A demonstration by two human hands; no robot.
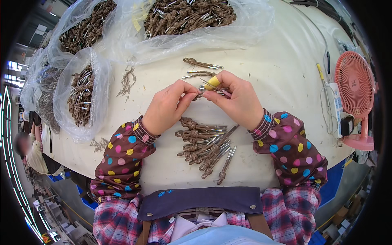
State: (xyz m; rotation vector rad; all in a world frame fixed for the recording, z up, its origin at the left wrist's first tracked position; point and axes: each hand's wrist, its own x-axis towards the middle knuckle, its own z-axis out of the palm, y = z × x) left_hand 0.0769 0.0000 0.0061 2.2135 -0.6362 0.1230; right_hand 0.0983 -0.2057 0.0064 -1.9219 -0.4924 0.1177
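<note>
My left hand (168, 107) and my right hand (236, 97) meet over the white table (277, 69), both pinching one brown knotted cord with metal tips (201, 95). A yellow finger cover sits on my right index finger (212, 83). Just below my hands lies a pile of knotted brown cords with silver tips (206, 147). Two or three more cords (199, 68) lie just beyond my fingers.
Clear plastic bags full of brown cords stand at the back (188, 16) and along the left (81, 96). Loose brown fibre scraps (127, 81) lie left of my hands. A pink desk fan (354, 87), pens and a cable are at the right. Another person (28, 149) is at far left.
</note>
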